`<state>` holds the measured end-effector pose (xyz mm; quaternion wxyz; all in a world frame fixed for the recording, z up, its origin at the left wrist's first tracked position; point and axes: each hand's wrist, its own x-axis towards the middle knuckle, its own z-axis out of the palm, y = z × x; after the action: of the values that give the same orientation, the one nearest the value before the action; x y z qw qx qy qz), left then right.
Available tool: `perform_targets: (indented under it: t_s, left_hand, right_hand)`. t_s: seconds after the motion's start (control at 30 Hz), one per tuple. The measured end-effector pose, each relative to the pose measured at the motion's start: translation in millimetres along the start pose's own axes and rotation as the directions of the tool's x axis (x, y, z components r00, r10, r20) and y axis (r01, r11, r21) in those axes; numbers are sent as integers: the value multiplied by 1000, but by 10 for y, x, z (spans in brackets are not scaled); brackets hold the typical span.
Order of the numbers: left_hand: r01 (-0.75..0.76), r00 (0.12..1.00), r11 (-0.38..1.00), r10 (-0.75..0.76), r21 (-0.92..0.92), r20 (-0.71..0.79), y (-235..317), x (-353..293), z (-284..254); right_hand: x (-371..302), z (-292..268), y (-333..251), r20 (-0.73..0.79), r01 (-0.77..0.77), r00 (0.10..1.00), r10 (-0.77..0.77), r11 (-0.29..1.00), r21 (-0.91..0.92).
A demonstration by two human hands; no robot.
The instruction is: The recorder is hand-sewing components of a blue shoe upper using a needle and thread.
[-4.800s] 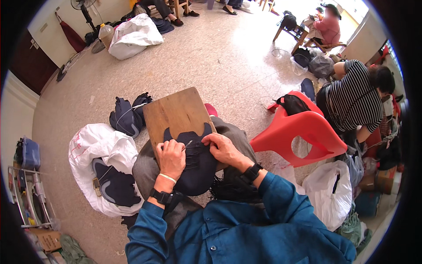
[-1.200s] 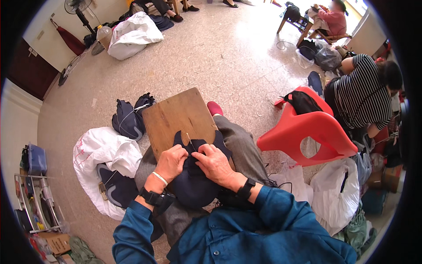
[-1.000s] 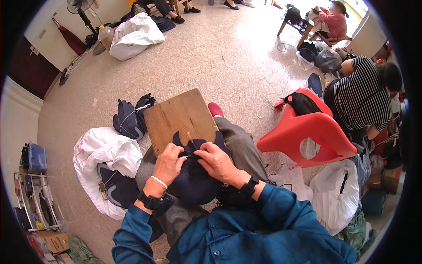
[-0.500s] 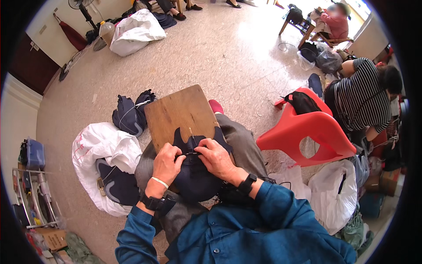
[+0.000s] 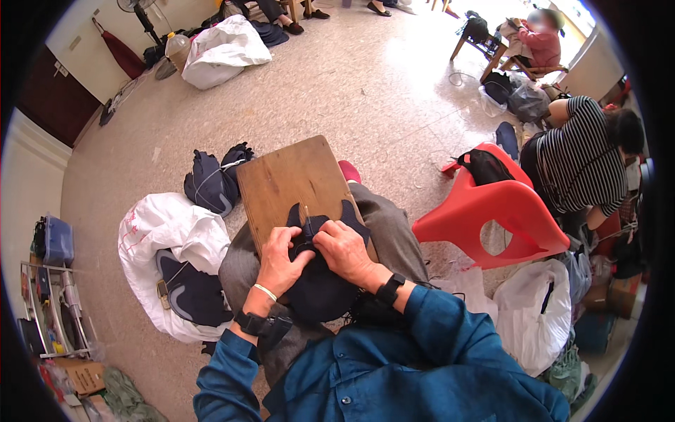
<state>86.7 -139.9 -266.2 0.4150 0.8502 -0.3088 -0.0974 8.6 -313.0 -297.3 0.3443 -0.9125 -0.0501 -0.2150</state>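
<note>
A dark navy fabric piece [image 5: 318, 292], shaped much like a shoe upper, lies over my lap and the near end of a wooden board [image 5: 292, 172]. Two pointed flaps of it reach up onto the wood. My left hand [image 5: 283, 260] pinches the fabric between thumb and fingers near its middle. Right beside it, my right hand [image 5: 342, 247] grips the same piece with bent fingers. Between the hands a thin pale pin-like piece [image 5: 306, 211] sticks up past the fabric; what it is I cannot make out. My fingertips hide the spot where they meet.
Left of the board lie a tied navy bundle [image 5: 209, 184] and a white bag [image 5: 169, 225] with similar navy pieces [image 5: 193, 288]. To the right stands a red plastic chair [image 5: 485, 211], with a person in a striped shirt [image 5: 580, 158] beyond. A white plastic bag [image 5: 534, 316] sits nearer me.
My left hand has shifted right and a little down, closer to my right hand, and its fingers are turned more over the fabric. The right hand has barely moved.
</note>
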Motion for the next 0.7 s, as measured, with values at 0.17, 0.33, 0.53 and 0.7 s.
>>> perform_targets:
  t_s: [0.17,0.33,0.53,0.7]
  left_hand:
    - [-16,1000,999,16,-43,-1,-86,-80,15]
    - [-94,995,993,92,-66,-38,-162,-151,60]
    - [-100,993,995,98,-26,-67,-154,-140,120]
    - [-123,989,992,122,-14,-87,-159,-174,113]
  right_hand:
    - [-30,-165,85,69,-6,998,4,1000,24]
    - [4,-205,32,87,16,996,-17,1000,17]
    - [85,-40,30,69,45,997,-39,994,-96]
    - [129,-317,175,134,98,988,-81,987,-129]
